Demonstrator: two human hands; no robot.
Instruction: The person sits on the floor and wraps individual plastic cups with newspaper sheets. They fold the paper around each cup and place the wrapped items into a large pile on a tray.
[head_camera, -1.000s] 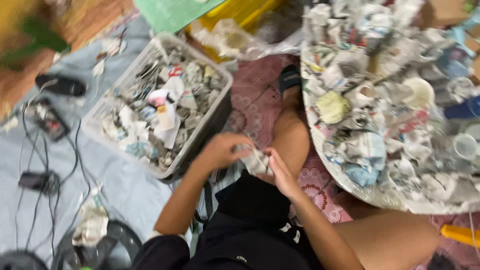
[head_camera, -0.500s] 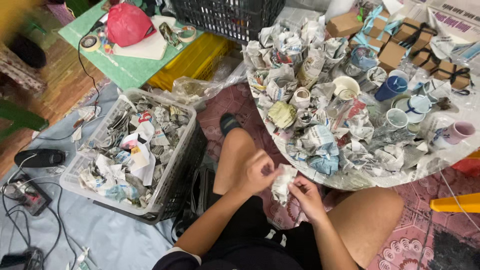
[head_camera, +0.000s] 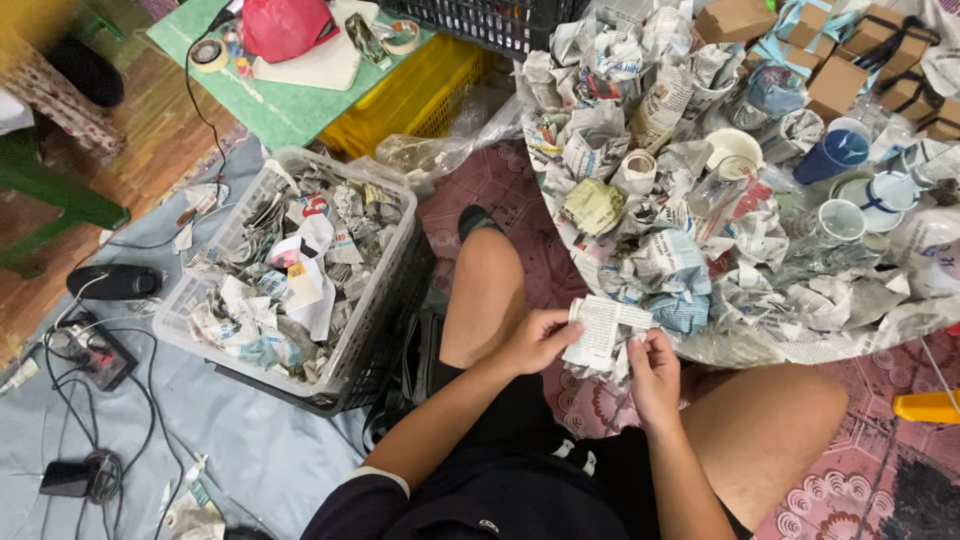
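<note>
Both hands, left hand (head_camera: 540, 340) and right hand (head_camera: 655, 372), pinch a newspaper-wrapped bundle (head_camera: 603, 332) (held between their fingertips).

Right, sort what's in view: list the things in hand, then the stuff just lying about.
In hand:
left hand
right hand
newspaper-wrapped bundle
pile of wrapped items
basket of crumpled newspaper

Lying about:
tape roll
yellow crate
power strip
cardboard boxes

I see a patterned red floor mat (head_camera: 500, 180) carrying a far-right heap of newspaper-wrapped bundles and mugs (head_camera: 700, 200). On the left, a grey sheet (head_camera: 270, 450) holds a white basket of crumpled paper (head_camera: 290, 280), near cables (head_camera: 70, 400) and a black charger (head_camera: 65, 478).
</note>
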